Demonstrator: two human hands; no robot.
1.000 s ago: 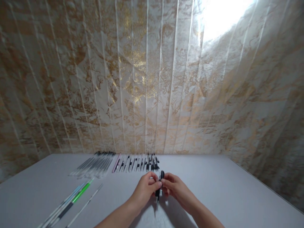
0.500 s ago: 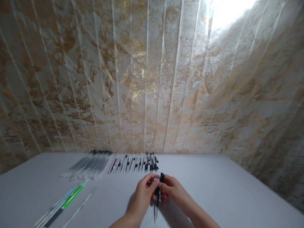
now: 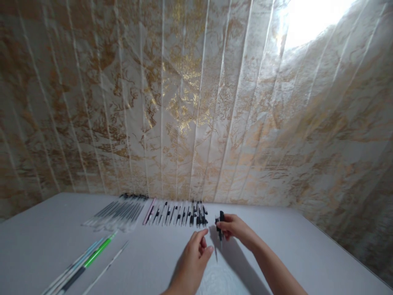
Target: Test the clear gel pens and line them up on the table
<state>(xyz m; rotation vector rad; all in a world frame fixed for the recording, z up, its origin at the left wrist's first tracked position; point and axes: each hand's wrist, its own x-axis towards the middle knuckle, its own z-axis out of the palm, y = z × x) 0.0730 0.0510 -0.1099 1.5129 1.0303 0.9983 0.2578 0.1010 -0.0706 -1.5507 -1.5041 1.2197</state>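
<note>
My right hand (image 3: pixel 236 229) is raised over the table's middle right, its fingers closed on a small bundle of pen parts (image 3: pixel 220 225). The parts are black and clear, with thin tips pointing down; my fingers cover some of them, so I cannot tell how many there are. Lower and to the left, my left hand (image 3: pixel 194 256) is open above the table, thumb and forefinger apart and nothing between them. Nearest to both hands is a row of disassembled pens (image 3: pixel 178 214), clear barrels with black pieces, at the table's back.
Left of the row, a pink-edged stick (image 3: pixel 149 211) lies beside a batch of dark refills (image 3: pixel 119 214). At front left are a bright green pen (image 3: pixel 100 252), blue and white sticks (image 3: pixel 76 260) and a separate thin white stick (image 3: pixel 107 266). A patterned curtain (image 3: pixel 184 155) hangs behind the white table (image 3: pixel 276 241).
My hands were together around the pen parts; now they are apart. My right hand has carried the parts right and toward the back, while my left hand has let go and opened.
</note>
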